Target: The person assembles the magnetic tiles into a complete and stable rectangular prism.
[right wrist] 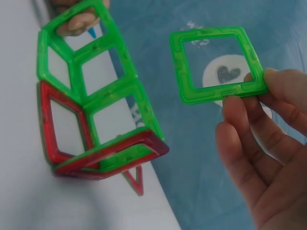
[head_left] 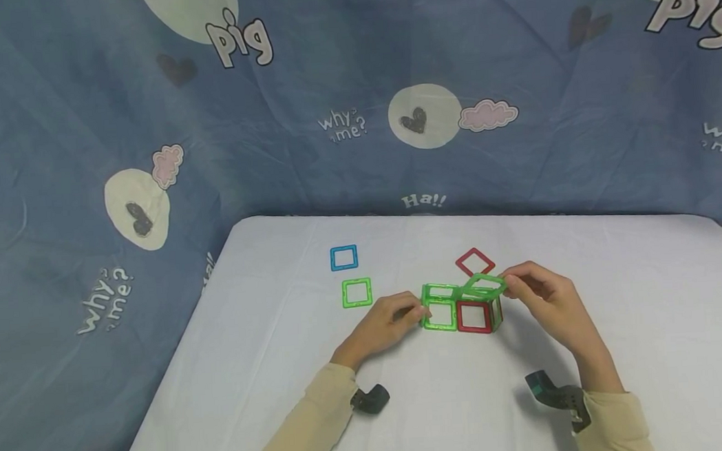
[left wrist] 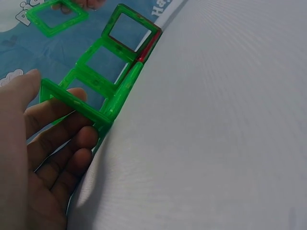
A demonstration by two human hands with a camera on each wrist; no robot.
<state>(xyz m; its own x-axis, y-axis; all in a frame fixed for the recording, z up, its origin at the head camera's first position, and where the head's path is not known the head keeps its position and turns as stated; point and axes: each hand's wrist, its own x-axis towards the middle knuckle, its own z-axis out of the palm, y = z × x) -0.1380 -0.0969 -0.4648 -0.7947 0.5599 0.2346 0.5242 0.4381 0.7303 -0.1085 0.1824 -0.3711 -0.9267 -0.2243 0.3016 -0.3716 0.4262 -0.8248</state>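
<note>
A box-like row of magnetic tiles (right wrist: pixel 86 103), mostly green with a red square tile (head_left: pixel 473 303) in its front, stands on the table. At its left end, my left hand (head_left: pixel 391 320) grips a green end tile (left wrist: pixel 76 101), with the thumb on one side and fingers on the other. Above the right half, my right hand (head_left: pixel 548 304) pinches a green square tile (right wrist: pixel 180 67) by one edge between thumb and fingers. That tile is tilted; the right wrist view shows it apart from the row.
Behind the row lies a red square tile (head_left: pixel 484 254), turned cornerwise. A blue square tile (head_left: pixel 344 268) and another green square tile (head_left: pixel 344 294) lie flat to the left. The white-covered table (head_left: pixel 264 273) ends at a blue printed curtain (head_left: pixel 308 173).
</note>
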